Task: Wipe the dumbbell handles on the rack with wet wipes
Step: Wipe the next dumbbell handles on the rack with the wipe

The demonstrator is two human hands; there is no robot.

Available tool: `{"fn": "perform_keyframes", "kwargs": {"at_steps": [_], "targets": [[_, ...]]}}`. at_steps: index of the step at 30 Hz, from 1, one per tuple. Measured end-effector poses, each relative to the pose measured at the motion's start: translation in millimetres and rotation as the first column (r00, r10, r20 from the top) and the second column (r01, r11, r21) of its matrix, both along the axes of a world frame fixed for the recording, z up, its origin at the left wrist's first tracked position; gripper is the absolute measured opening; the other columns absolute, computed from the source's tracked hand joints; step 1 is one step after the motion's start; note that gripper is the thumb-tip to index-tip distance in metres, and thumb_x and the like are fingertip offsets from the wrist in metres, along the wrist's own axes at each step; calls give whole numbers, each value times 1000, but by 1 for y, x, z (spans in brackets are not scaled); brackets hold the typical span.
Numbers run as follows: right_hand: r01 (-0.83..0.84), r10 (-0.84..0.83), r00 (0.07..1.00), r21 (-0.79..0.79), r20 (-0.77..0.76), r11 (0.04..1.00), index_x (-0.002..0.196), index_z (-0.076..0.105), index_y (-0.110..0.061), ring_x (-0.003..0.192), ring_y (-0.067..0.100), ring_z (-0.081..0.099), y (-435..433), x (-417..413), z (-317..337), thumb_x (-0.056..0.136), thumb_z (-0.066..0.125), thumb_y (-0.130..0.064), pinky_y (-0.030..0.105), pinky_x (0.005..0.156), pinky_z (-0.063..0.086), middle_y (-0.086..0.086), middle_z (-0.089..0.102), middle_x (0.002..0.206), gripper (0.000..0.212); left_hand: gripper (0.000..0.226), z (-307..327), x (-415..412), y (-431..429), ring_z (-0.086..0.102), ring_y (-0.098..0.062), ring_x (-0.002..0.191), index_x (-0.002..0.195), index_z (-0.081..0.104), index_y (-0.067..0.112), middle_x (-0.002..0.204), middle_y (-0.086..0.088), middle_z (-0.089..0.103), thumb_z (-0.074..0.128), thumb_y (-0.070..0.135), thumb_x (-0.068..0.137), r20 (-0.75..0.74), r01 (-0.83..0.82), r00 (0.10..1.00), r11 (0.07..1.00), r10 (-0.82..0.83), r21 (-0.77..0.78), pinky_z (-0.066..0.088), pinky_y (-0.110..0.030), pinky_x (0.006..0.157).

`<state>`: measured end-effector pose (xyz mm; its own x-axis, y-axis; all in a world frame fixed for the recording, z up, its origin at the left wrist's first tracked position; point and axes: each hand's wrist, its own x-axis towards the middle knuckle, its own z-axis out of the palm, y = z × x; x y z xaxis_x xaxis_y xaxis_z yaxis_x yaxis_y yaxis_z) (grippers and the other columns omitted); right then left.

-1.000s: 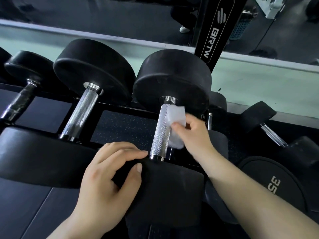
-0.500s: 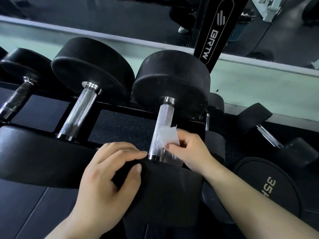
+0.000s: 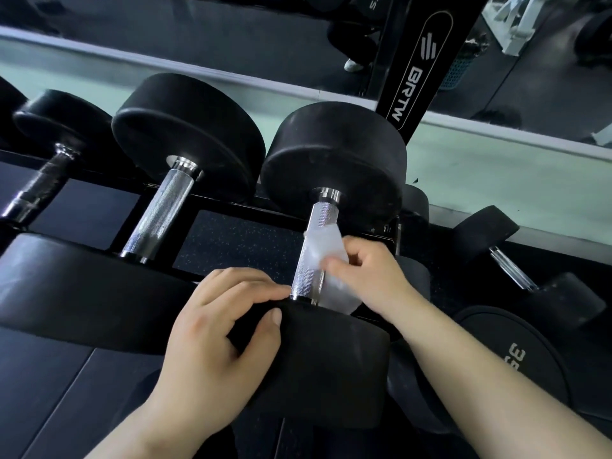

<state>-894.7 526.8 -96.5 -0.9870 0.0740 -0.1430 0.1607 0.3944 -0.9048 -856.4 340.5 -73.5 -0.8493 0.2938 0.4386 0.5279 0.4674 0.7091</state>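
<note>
Single head-worn wide-angle view — faces forward and down, close above dumbbell rack.

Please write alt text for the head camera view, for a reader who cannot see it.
A right hand holds a wipe against the metal handle of a black dumbbell on a rack, while the left hand grips the dumbbell's near end. More dumbbells lie to its left.
</note>
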Motion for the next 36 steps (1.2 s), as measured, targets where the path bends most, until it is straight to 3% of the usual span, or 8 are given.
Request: {"fn": "perform_keyframes", "kwargs": {"at_steps": [9,13,16,20,24,27,32,36], "targets": [[134,-128,991,-229,41,964,75,61,-24,72,10,55,2,-5,2,86,56,-11,17,69,43,-6,61,72,18,21,1,-1,-1,51,6,91,87,66,27,94,19,58,48,26,77,17,20,1000,1000,-20,0,34,-1,84],[205,-196,977,-665,89,718,83,62,-12,66,12,62,11,-2,20,80,59,-21,23,65,51,-4,68,65,9,22,2,-1,-2,52,6,92,86,67,27,87,20,60,49,35,76,86,27,996,1000,-28,6,34,-1,83],[11,-3,1000,-759,12,651,108,56,-5,80,17,65,6,-3,38,56,81,-35,26,69,55,4,67,87,65,7,18,-5,-2,56,10,89,78,62,41,89,28,63,55,40,78,271,38,960,992,-70,124,36,1,77],[-7,-16,999,-671,-28,742,93,58,-14,67,8,64,-11,-2,57,78,58,0,18,62,53,-2,65,76,20,8,35,-48,-1,62,-6,92,90,61,33,96,9,68,57,31,83,635,-78,749,926,-191,370,46,-22,88],[65,-108,992,-475,-64,878,84,61,-22,66,5,62,-25,-4,65,91,46,-14,16,60,50,-7,66,76,19,39,42,-74,7,66,-19,92,98,65,14,97,-4,71,59,39,68,750,117,484,882,-452,456,52,-29,84],[128,-170,980,-329,-103,936,89,59,-24,78,6,59,-34,-5,62,92,47,-22,16,69,48,-8,62,85,13,9,40,-83,10,68,-15,77,84,65,10,83,-3,72,60,17,82,749,1,509,870,-424,493,56,-21,70],[207,-222,973,-182,-64,961,103,53,-26,87,6,56,-32,8,53,91,48,-22,27,87,46,-10,61,93,13,29,37,-104,-9,58,-8,52,60,47,12,53,2,60,58,10,87,724,-273,677,868,-132,414,52,-17,49],[242,-239,968,25,-74,970,88,63,-24,84,5,58,-31,46,37,90,49,-24,14,75,43,-12,67,89,14,19,21,-114,-14,56,-21,69,66,54,10,68,-6,55,61,14,84,666,-174,743,980,69,93,52,-35,68]]}}
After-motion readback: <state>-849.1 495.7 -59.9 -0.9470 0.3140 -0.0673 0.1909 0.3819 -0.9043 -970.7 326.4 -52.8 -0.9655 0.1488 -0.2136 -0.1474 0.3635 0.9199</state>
